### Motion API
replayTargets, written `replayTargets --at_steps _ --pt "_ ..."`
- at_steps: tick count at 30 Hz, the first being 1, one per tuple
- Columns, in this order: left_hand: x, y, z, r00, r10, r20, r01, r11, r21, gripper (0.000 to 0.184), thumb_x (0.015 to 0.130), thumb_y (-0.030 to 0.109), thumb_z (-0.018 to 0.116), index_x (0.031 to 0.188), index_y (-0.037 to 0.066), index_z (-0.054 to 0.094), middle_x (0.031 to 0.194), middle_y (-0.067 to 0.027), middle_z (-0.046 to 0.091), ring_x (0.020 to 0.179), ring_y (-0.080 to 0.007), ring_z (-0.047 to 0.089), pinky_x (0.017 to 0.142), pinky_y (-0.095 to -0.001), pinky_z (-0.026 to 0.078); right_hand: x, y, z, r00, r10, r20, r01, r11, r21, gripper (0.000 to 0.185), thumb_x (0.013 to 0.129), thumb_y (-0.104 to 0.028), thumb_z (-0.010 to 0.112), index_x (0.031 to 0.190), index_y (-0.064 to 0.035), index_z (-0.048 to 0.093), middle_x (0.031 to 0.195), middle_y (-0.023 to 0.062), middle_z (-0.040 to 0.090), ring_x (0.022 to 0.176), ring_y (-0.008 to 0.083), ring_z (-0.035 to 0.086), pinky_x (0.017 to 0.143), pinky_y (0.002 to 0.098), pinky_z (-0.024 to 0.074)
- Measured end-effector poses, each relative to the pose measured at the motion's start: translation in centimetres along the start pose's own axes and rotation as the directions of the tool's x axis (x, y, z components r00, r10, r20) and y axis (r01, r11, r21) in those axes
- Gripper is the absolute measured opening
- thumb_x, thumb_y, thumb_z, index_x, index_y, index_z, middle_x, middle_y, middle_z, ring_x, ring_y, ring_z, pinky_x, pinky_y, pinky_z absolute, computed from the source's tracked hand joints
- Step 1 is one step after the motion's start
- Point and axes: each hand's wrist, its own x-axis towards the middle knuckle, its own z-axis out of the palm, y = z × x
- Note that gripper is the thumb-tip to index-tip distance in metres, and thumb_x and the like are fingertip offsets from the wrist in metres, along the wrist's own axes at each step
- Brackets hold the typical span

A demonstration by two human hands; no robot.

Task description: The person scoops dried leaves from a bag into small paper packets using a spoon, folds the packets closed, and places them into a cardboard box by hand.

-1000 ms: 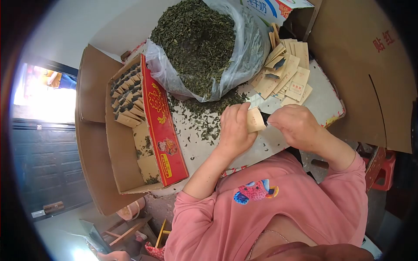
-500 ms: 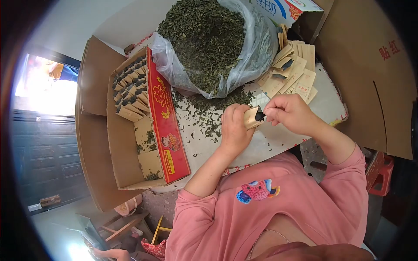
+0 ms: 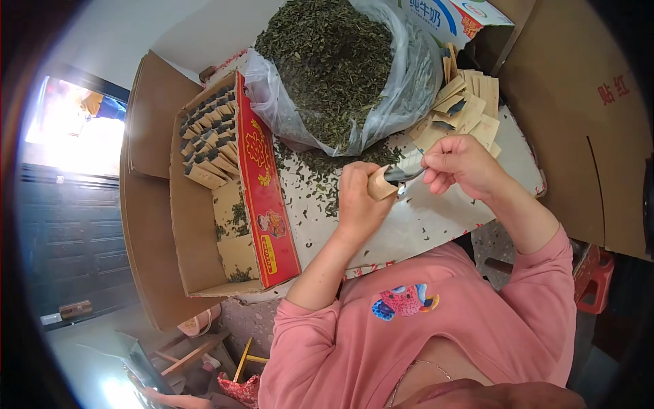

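My left hand is closed around a small tan paper packet above the white tabletop. A dark inner liner sticks out of the packet's open end. My right hand pinches the far end of this liner between thumb and forefinger, its other fingers loosely curled. Behind my hands stands a clear plastic bag full of dried green leaves. Loose leaves lie scattered on the table. To the right is a pile of flat paper packets.
An open carton with a red side panel stands at the left, with rows of dark-topped packets inside. A milk carton box is at the back; large cardboard stands at the right. A red stool is lower right.
My right hand has moved away from the packet, and the dark liner now stretches out between both hands. The packet's open end has tilted toward the right. The whole view has shifted slightly.
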Motion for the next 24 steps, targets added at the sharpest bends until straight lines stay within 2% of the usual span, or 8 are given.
replayTargets --at_steps 3,5,7,8,11,17,23,24 --pt "0.5 -0.1 -0.6 0.976 -0.186 -0.112 0.188 0.982 0.014 0.042 0.066 0.005 0.082 0.098 0.003 0.054 0.1 -0.0109 0.053 0.09 -0.0257 0.053 0.08 -0.0342 0.045 0.1 -1.4 -0.7 0.996 -0.086 0.018 0.086 0.996 -0.011 0.014 0.092 -0.013 0.059 0.092 0.0002 0.062 0.077 0.0108 0.068 0.058 0.0165 0.066 0.055 0.0297 0.0557" --pt "0.9 -0.7 -1.0 0.956 -0.243 -0.163 0.244 0.97 -0.016 0.042 0.067 0.006 0.082 0.099 0.002 0.054 0.099 -0.0095 0.053 0.09 -0.0234 0.053 0.08 -0.0335 0.044 0.8 -2.2 -0.8 0.99 -0.135 0.032 0.135 0.991 0.012 0.014 0.092 -0.013 0.059 0.092 0.0002 0.062 0.076 0.0102 0.068 0.058 0.0161 0.066 0.054 0.0292 0.0556" --pt "1.3 -0.8 -1.5 0.956 -0.225 -0.188 0.232 0.973 0.015 0.044 0.068 0.008 0.082 0.101 0.001 0.054 0.099 -0.0084 0.051 0.09 -0.0214 0.052 0.08 -0.0326 0.044 2.1 -2.8 -0.7 0.975 -0.216 -0.04 0.219 0.973 0.074 0.014 0.093 -0.014 0.059 0.093 0.0002 0.062 0.076 0.0094 0.068 0.059 0.0156 0.066 0.054 0.0286 0.0555" --pt "1.5 -0.7 -1.7 0.943 -0.264 -0.203 0.268 0.963 -0.011 0.044 0.069 0.009 0.082 0.102 0.001 0.054 0.098 -0.008 0.051 0.09 -0.0208 0.052 0.079 -0.0322 0.044 3.1 -3.1 -0.6 0.97 -0.236 -0.05 0.239 0.969 0.058 0.015 0.093 -0.014 0.058 0.094 0.0007 0.061 0.077 0.0091 0.068 0.06 0.0157 0.066 0.055 0.0285 0.0557" --pt "1.8 -0.5 -1.8 0.927 -0.31 -0.211 0.309 0.95 -0.04 0.045 0.069 0.01 0.082 0.103 0.001 0.054 0.097 -0.0073 0.05 0.089 -0.0198 0.051 0.079 -0.0316 0.044 5.7 -3.9 1.4 0.978 -0.185 -0.101 0.188 0.982 0.021 0.016 0.093 -0.015 0.058 0.096 0.0011 0.061 0.08 0.0092 0.067 0.062 0.016 0.066 0.056 0.0289 0.0562" --pt "1.5 -0.3 -2.0 0.919 -0.35 -0.183 0.341 0.937 -0.079 0.043 0.069 0.007 0.082 0.102 0.002 0.054 0.101 -0.0097 0.05 0.091 -0.0225 0.052 0.082 -0.0319 0.044 11.3 -3.3 4.2 0.991 -0.125 -0.045 0.128 0.99 0.056 0.018 0.093 -0.015 0.057 0.099 0.0026 0.059 0.085 0.0135 0.066 0.067 0.0208 0.066 0.058 0.0324 0.0577" --pt "1.6 -0.9 -2.3 0.916 -0.36 -0.178 0.354 0.933 -0.061 0.047 0.069 0.009 0.082 0.106 0.001 0.053 0.103 -0.0102 0.049 0.094 -0.0228 0.051 0.084 -0.0322 0.044 13.5 -3.9 4.3 0.951 -0.185 -0.247 0.181 0.983 -0.038 0.017 0.092 -0.012 0.058 0.099 0.0028 0.059 0.084 0.0128 0.065 0.065 0.0202 0.066 0.057 0.0307 0.0572" --pt "1.6 -0.9 -2.2 0.909 -0.381 -0.169 0.374 0.924 -0.076 0.048 0.069 0.009 0.082 0.106 0.001 0.052 0.104 -0.0104 0.048 0.094 -0.0229 0.051 0.085 -0.0323 0.044 13.8 -4.0 4.2 0.931 -0.222 -0.289 0.201 0.974 -0.101 0.017 0.091 -0.013 0.058 0.099 0.0028 0.059 0.082 0.0123 0.065 0.064 0.0199 0.066 0.057 0.0303 0.0571"
